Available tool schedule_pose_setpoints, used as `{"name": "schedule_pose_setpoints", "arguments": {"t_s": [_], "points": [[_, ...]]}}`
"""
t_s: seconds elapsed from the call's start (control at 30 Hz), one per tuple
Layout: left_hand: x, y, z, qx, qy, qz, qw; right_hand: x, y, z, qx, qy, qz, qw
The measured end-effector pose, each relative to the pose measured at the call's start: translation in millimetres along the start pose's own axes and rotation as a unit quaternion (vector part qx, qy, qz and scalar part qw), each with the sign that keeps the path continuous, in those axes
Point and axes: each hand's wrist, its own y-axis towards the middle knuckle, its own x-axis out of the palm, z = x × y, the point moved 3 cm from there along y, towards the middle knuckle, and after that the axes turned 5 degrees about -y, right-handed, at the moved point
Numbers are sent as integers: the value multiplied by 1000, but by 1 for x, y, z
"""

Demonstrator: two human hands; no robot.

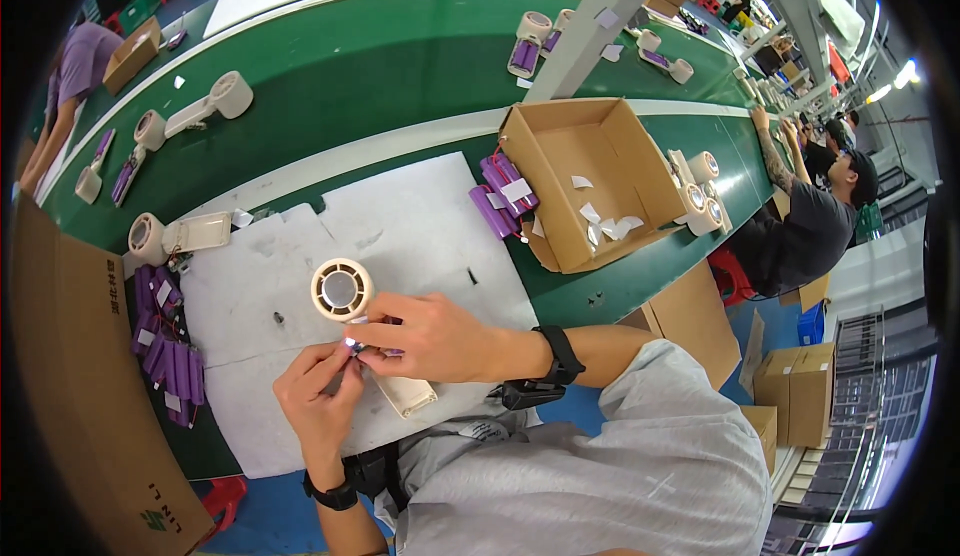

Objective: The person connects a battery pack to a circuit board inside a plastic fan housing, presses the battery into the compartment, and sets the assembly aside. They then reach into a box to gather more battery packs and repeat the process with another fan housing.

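Observation:
A cream handheld fan (342,289) lies on the white foam sheet, its round grille toward the far side. Its handle shell (406,396) shows below my fingers, and a bit of purple peeks out between them. Over the upper part of the handle, my left hand (322,388) and my right hand (430,338) meet with fingertips pinched together. What they pinch is small and shiny, mostly covered by the fingers. Several purple battery packs (182,371) are piled at the sheet's left edge, and more packs (508,194) rest against a cardboard box at the right.
The open cardboard box (600,181) holds paper scraps. Another fan with its handle (200,233) lies at the far left of the foam sheet (270,316). Fan parts (230,96) sit on the green conveyor belt (370,66). A tall carton (80,376) stands left; a co-worker (815,216) sits right.

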Motion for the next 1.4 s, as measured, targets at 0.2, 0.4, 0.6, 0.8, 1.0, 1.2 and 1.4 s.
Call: {"name": "schedule_pose_setpoints", "arguments": {"t_s": [0.2, 0.4, 0.6, 0.8, 1.0, 1.2, 1.4], "points": [[-1, 0, 0, 16, -10, -16, 1000, 1, -1, -1, -5, -8, 7, 1000], [-2, -3, -5, -11, -58, -14, 998, 4, -3, 0, 22, 28, 0, 999], [-3, -5, -11, -53, -78, -34, 995, 1, -2, 1, 48, 65, -16, 997], [15, 5, 0, -60, -75, -28, 995, -10, -2, 2, 127, 73, -28, 989], [14, 6, 1, -76, -111, -73, 988, -11, -3, 4, 177, 76, -75, 978], [10, 7, -1, -113, -128, -108, 979, -13, -3, -2, 160, 58, -101, 980], [13, 7, 3, -113, -120, -84, 983, -11, -1, -3, 77, -4, -30, 997]]}}
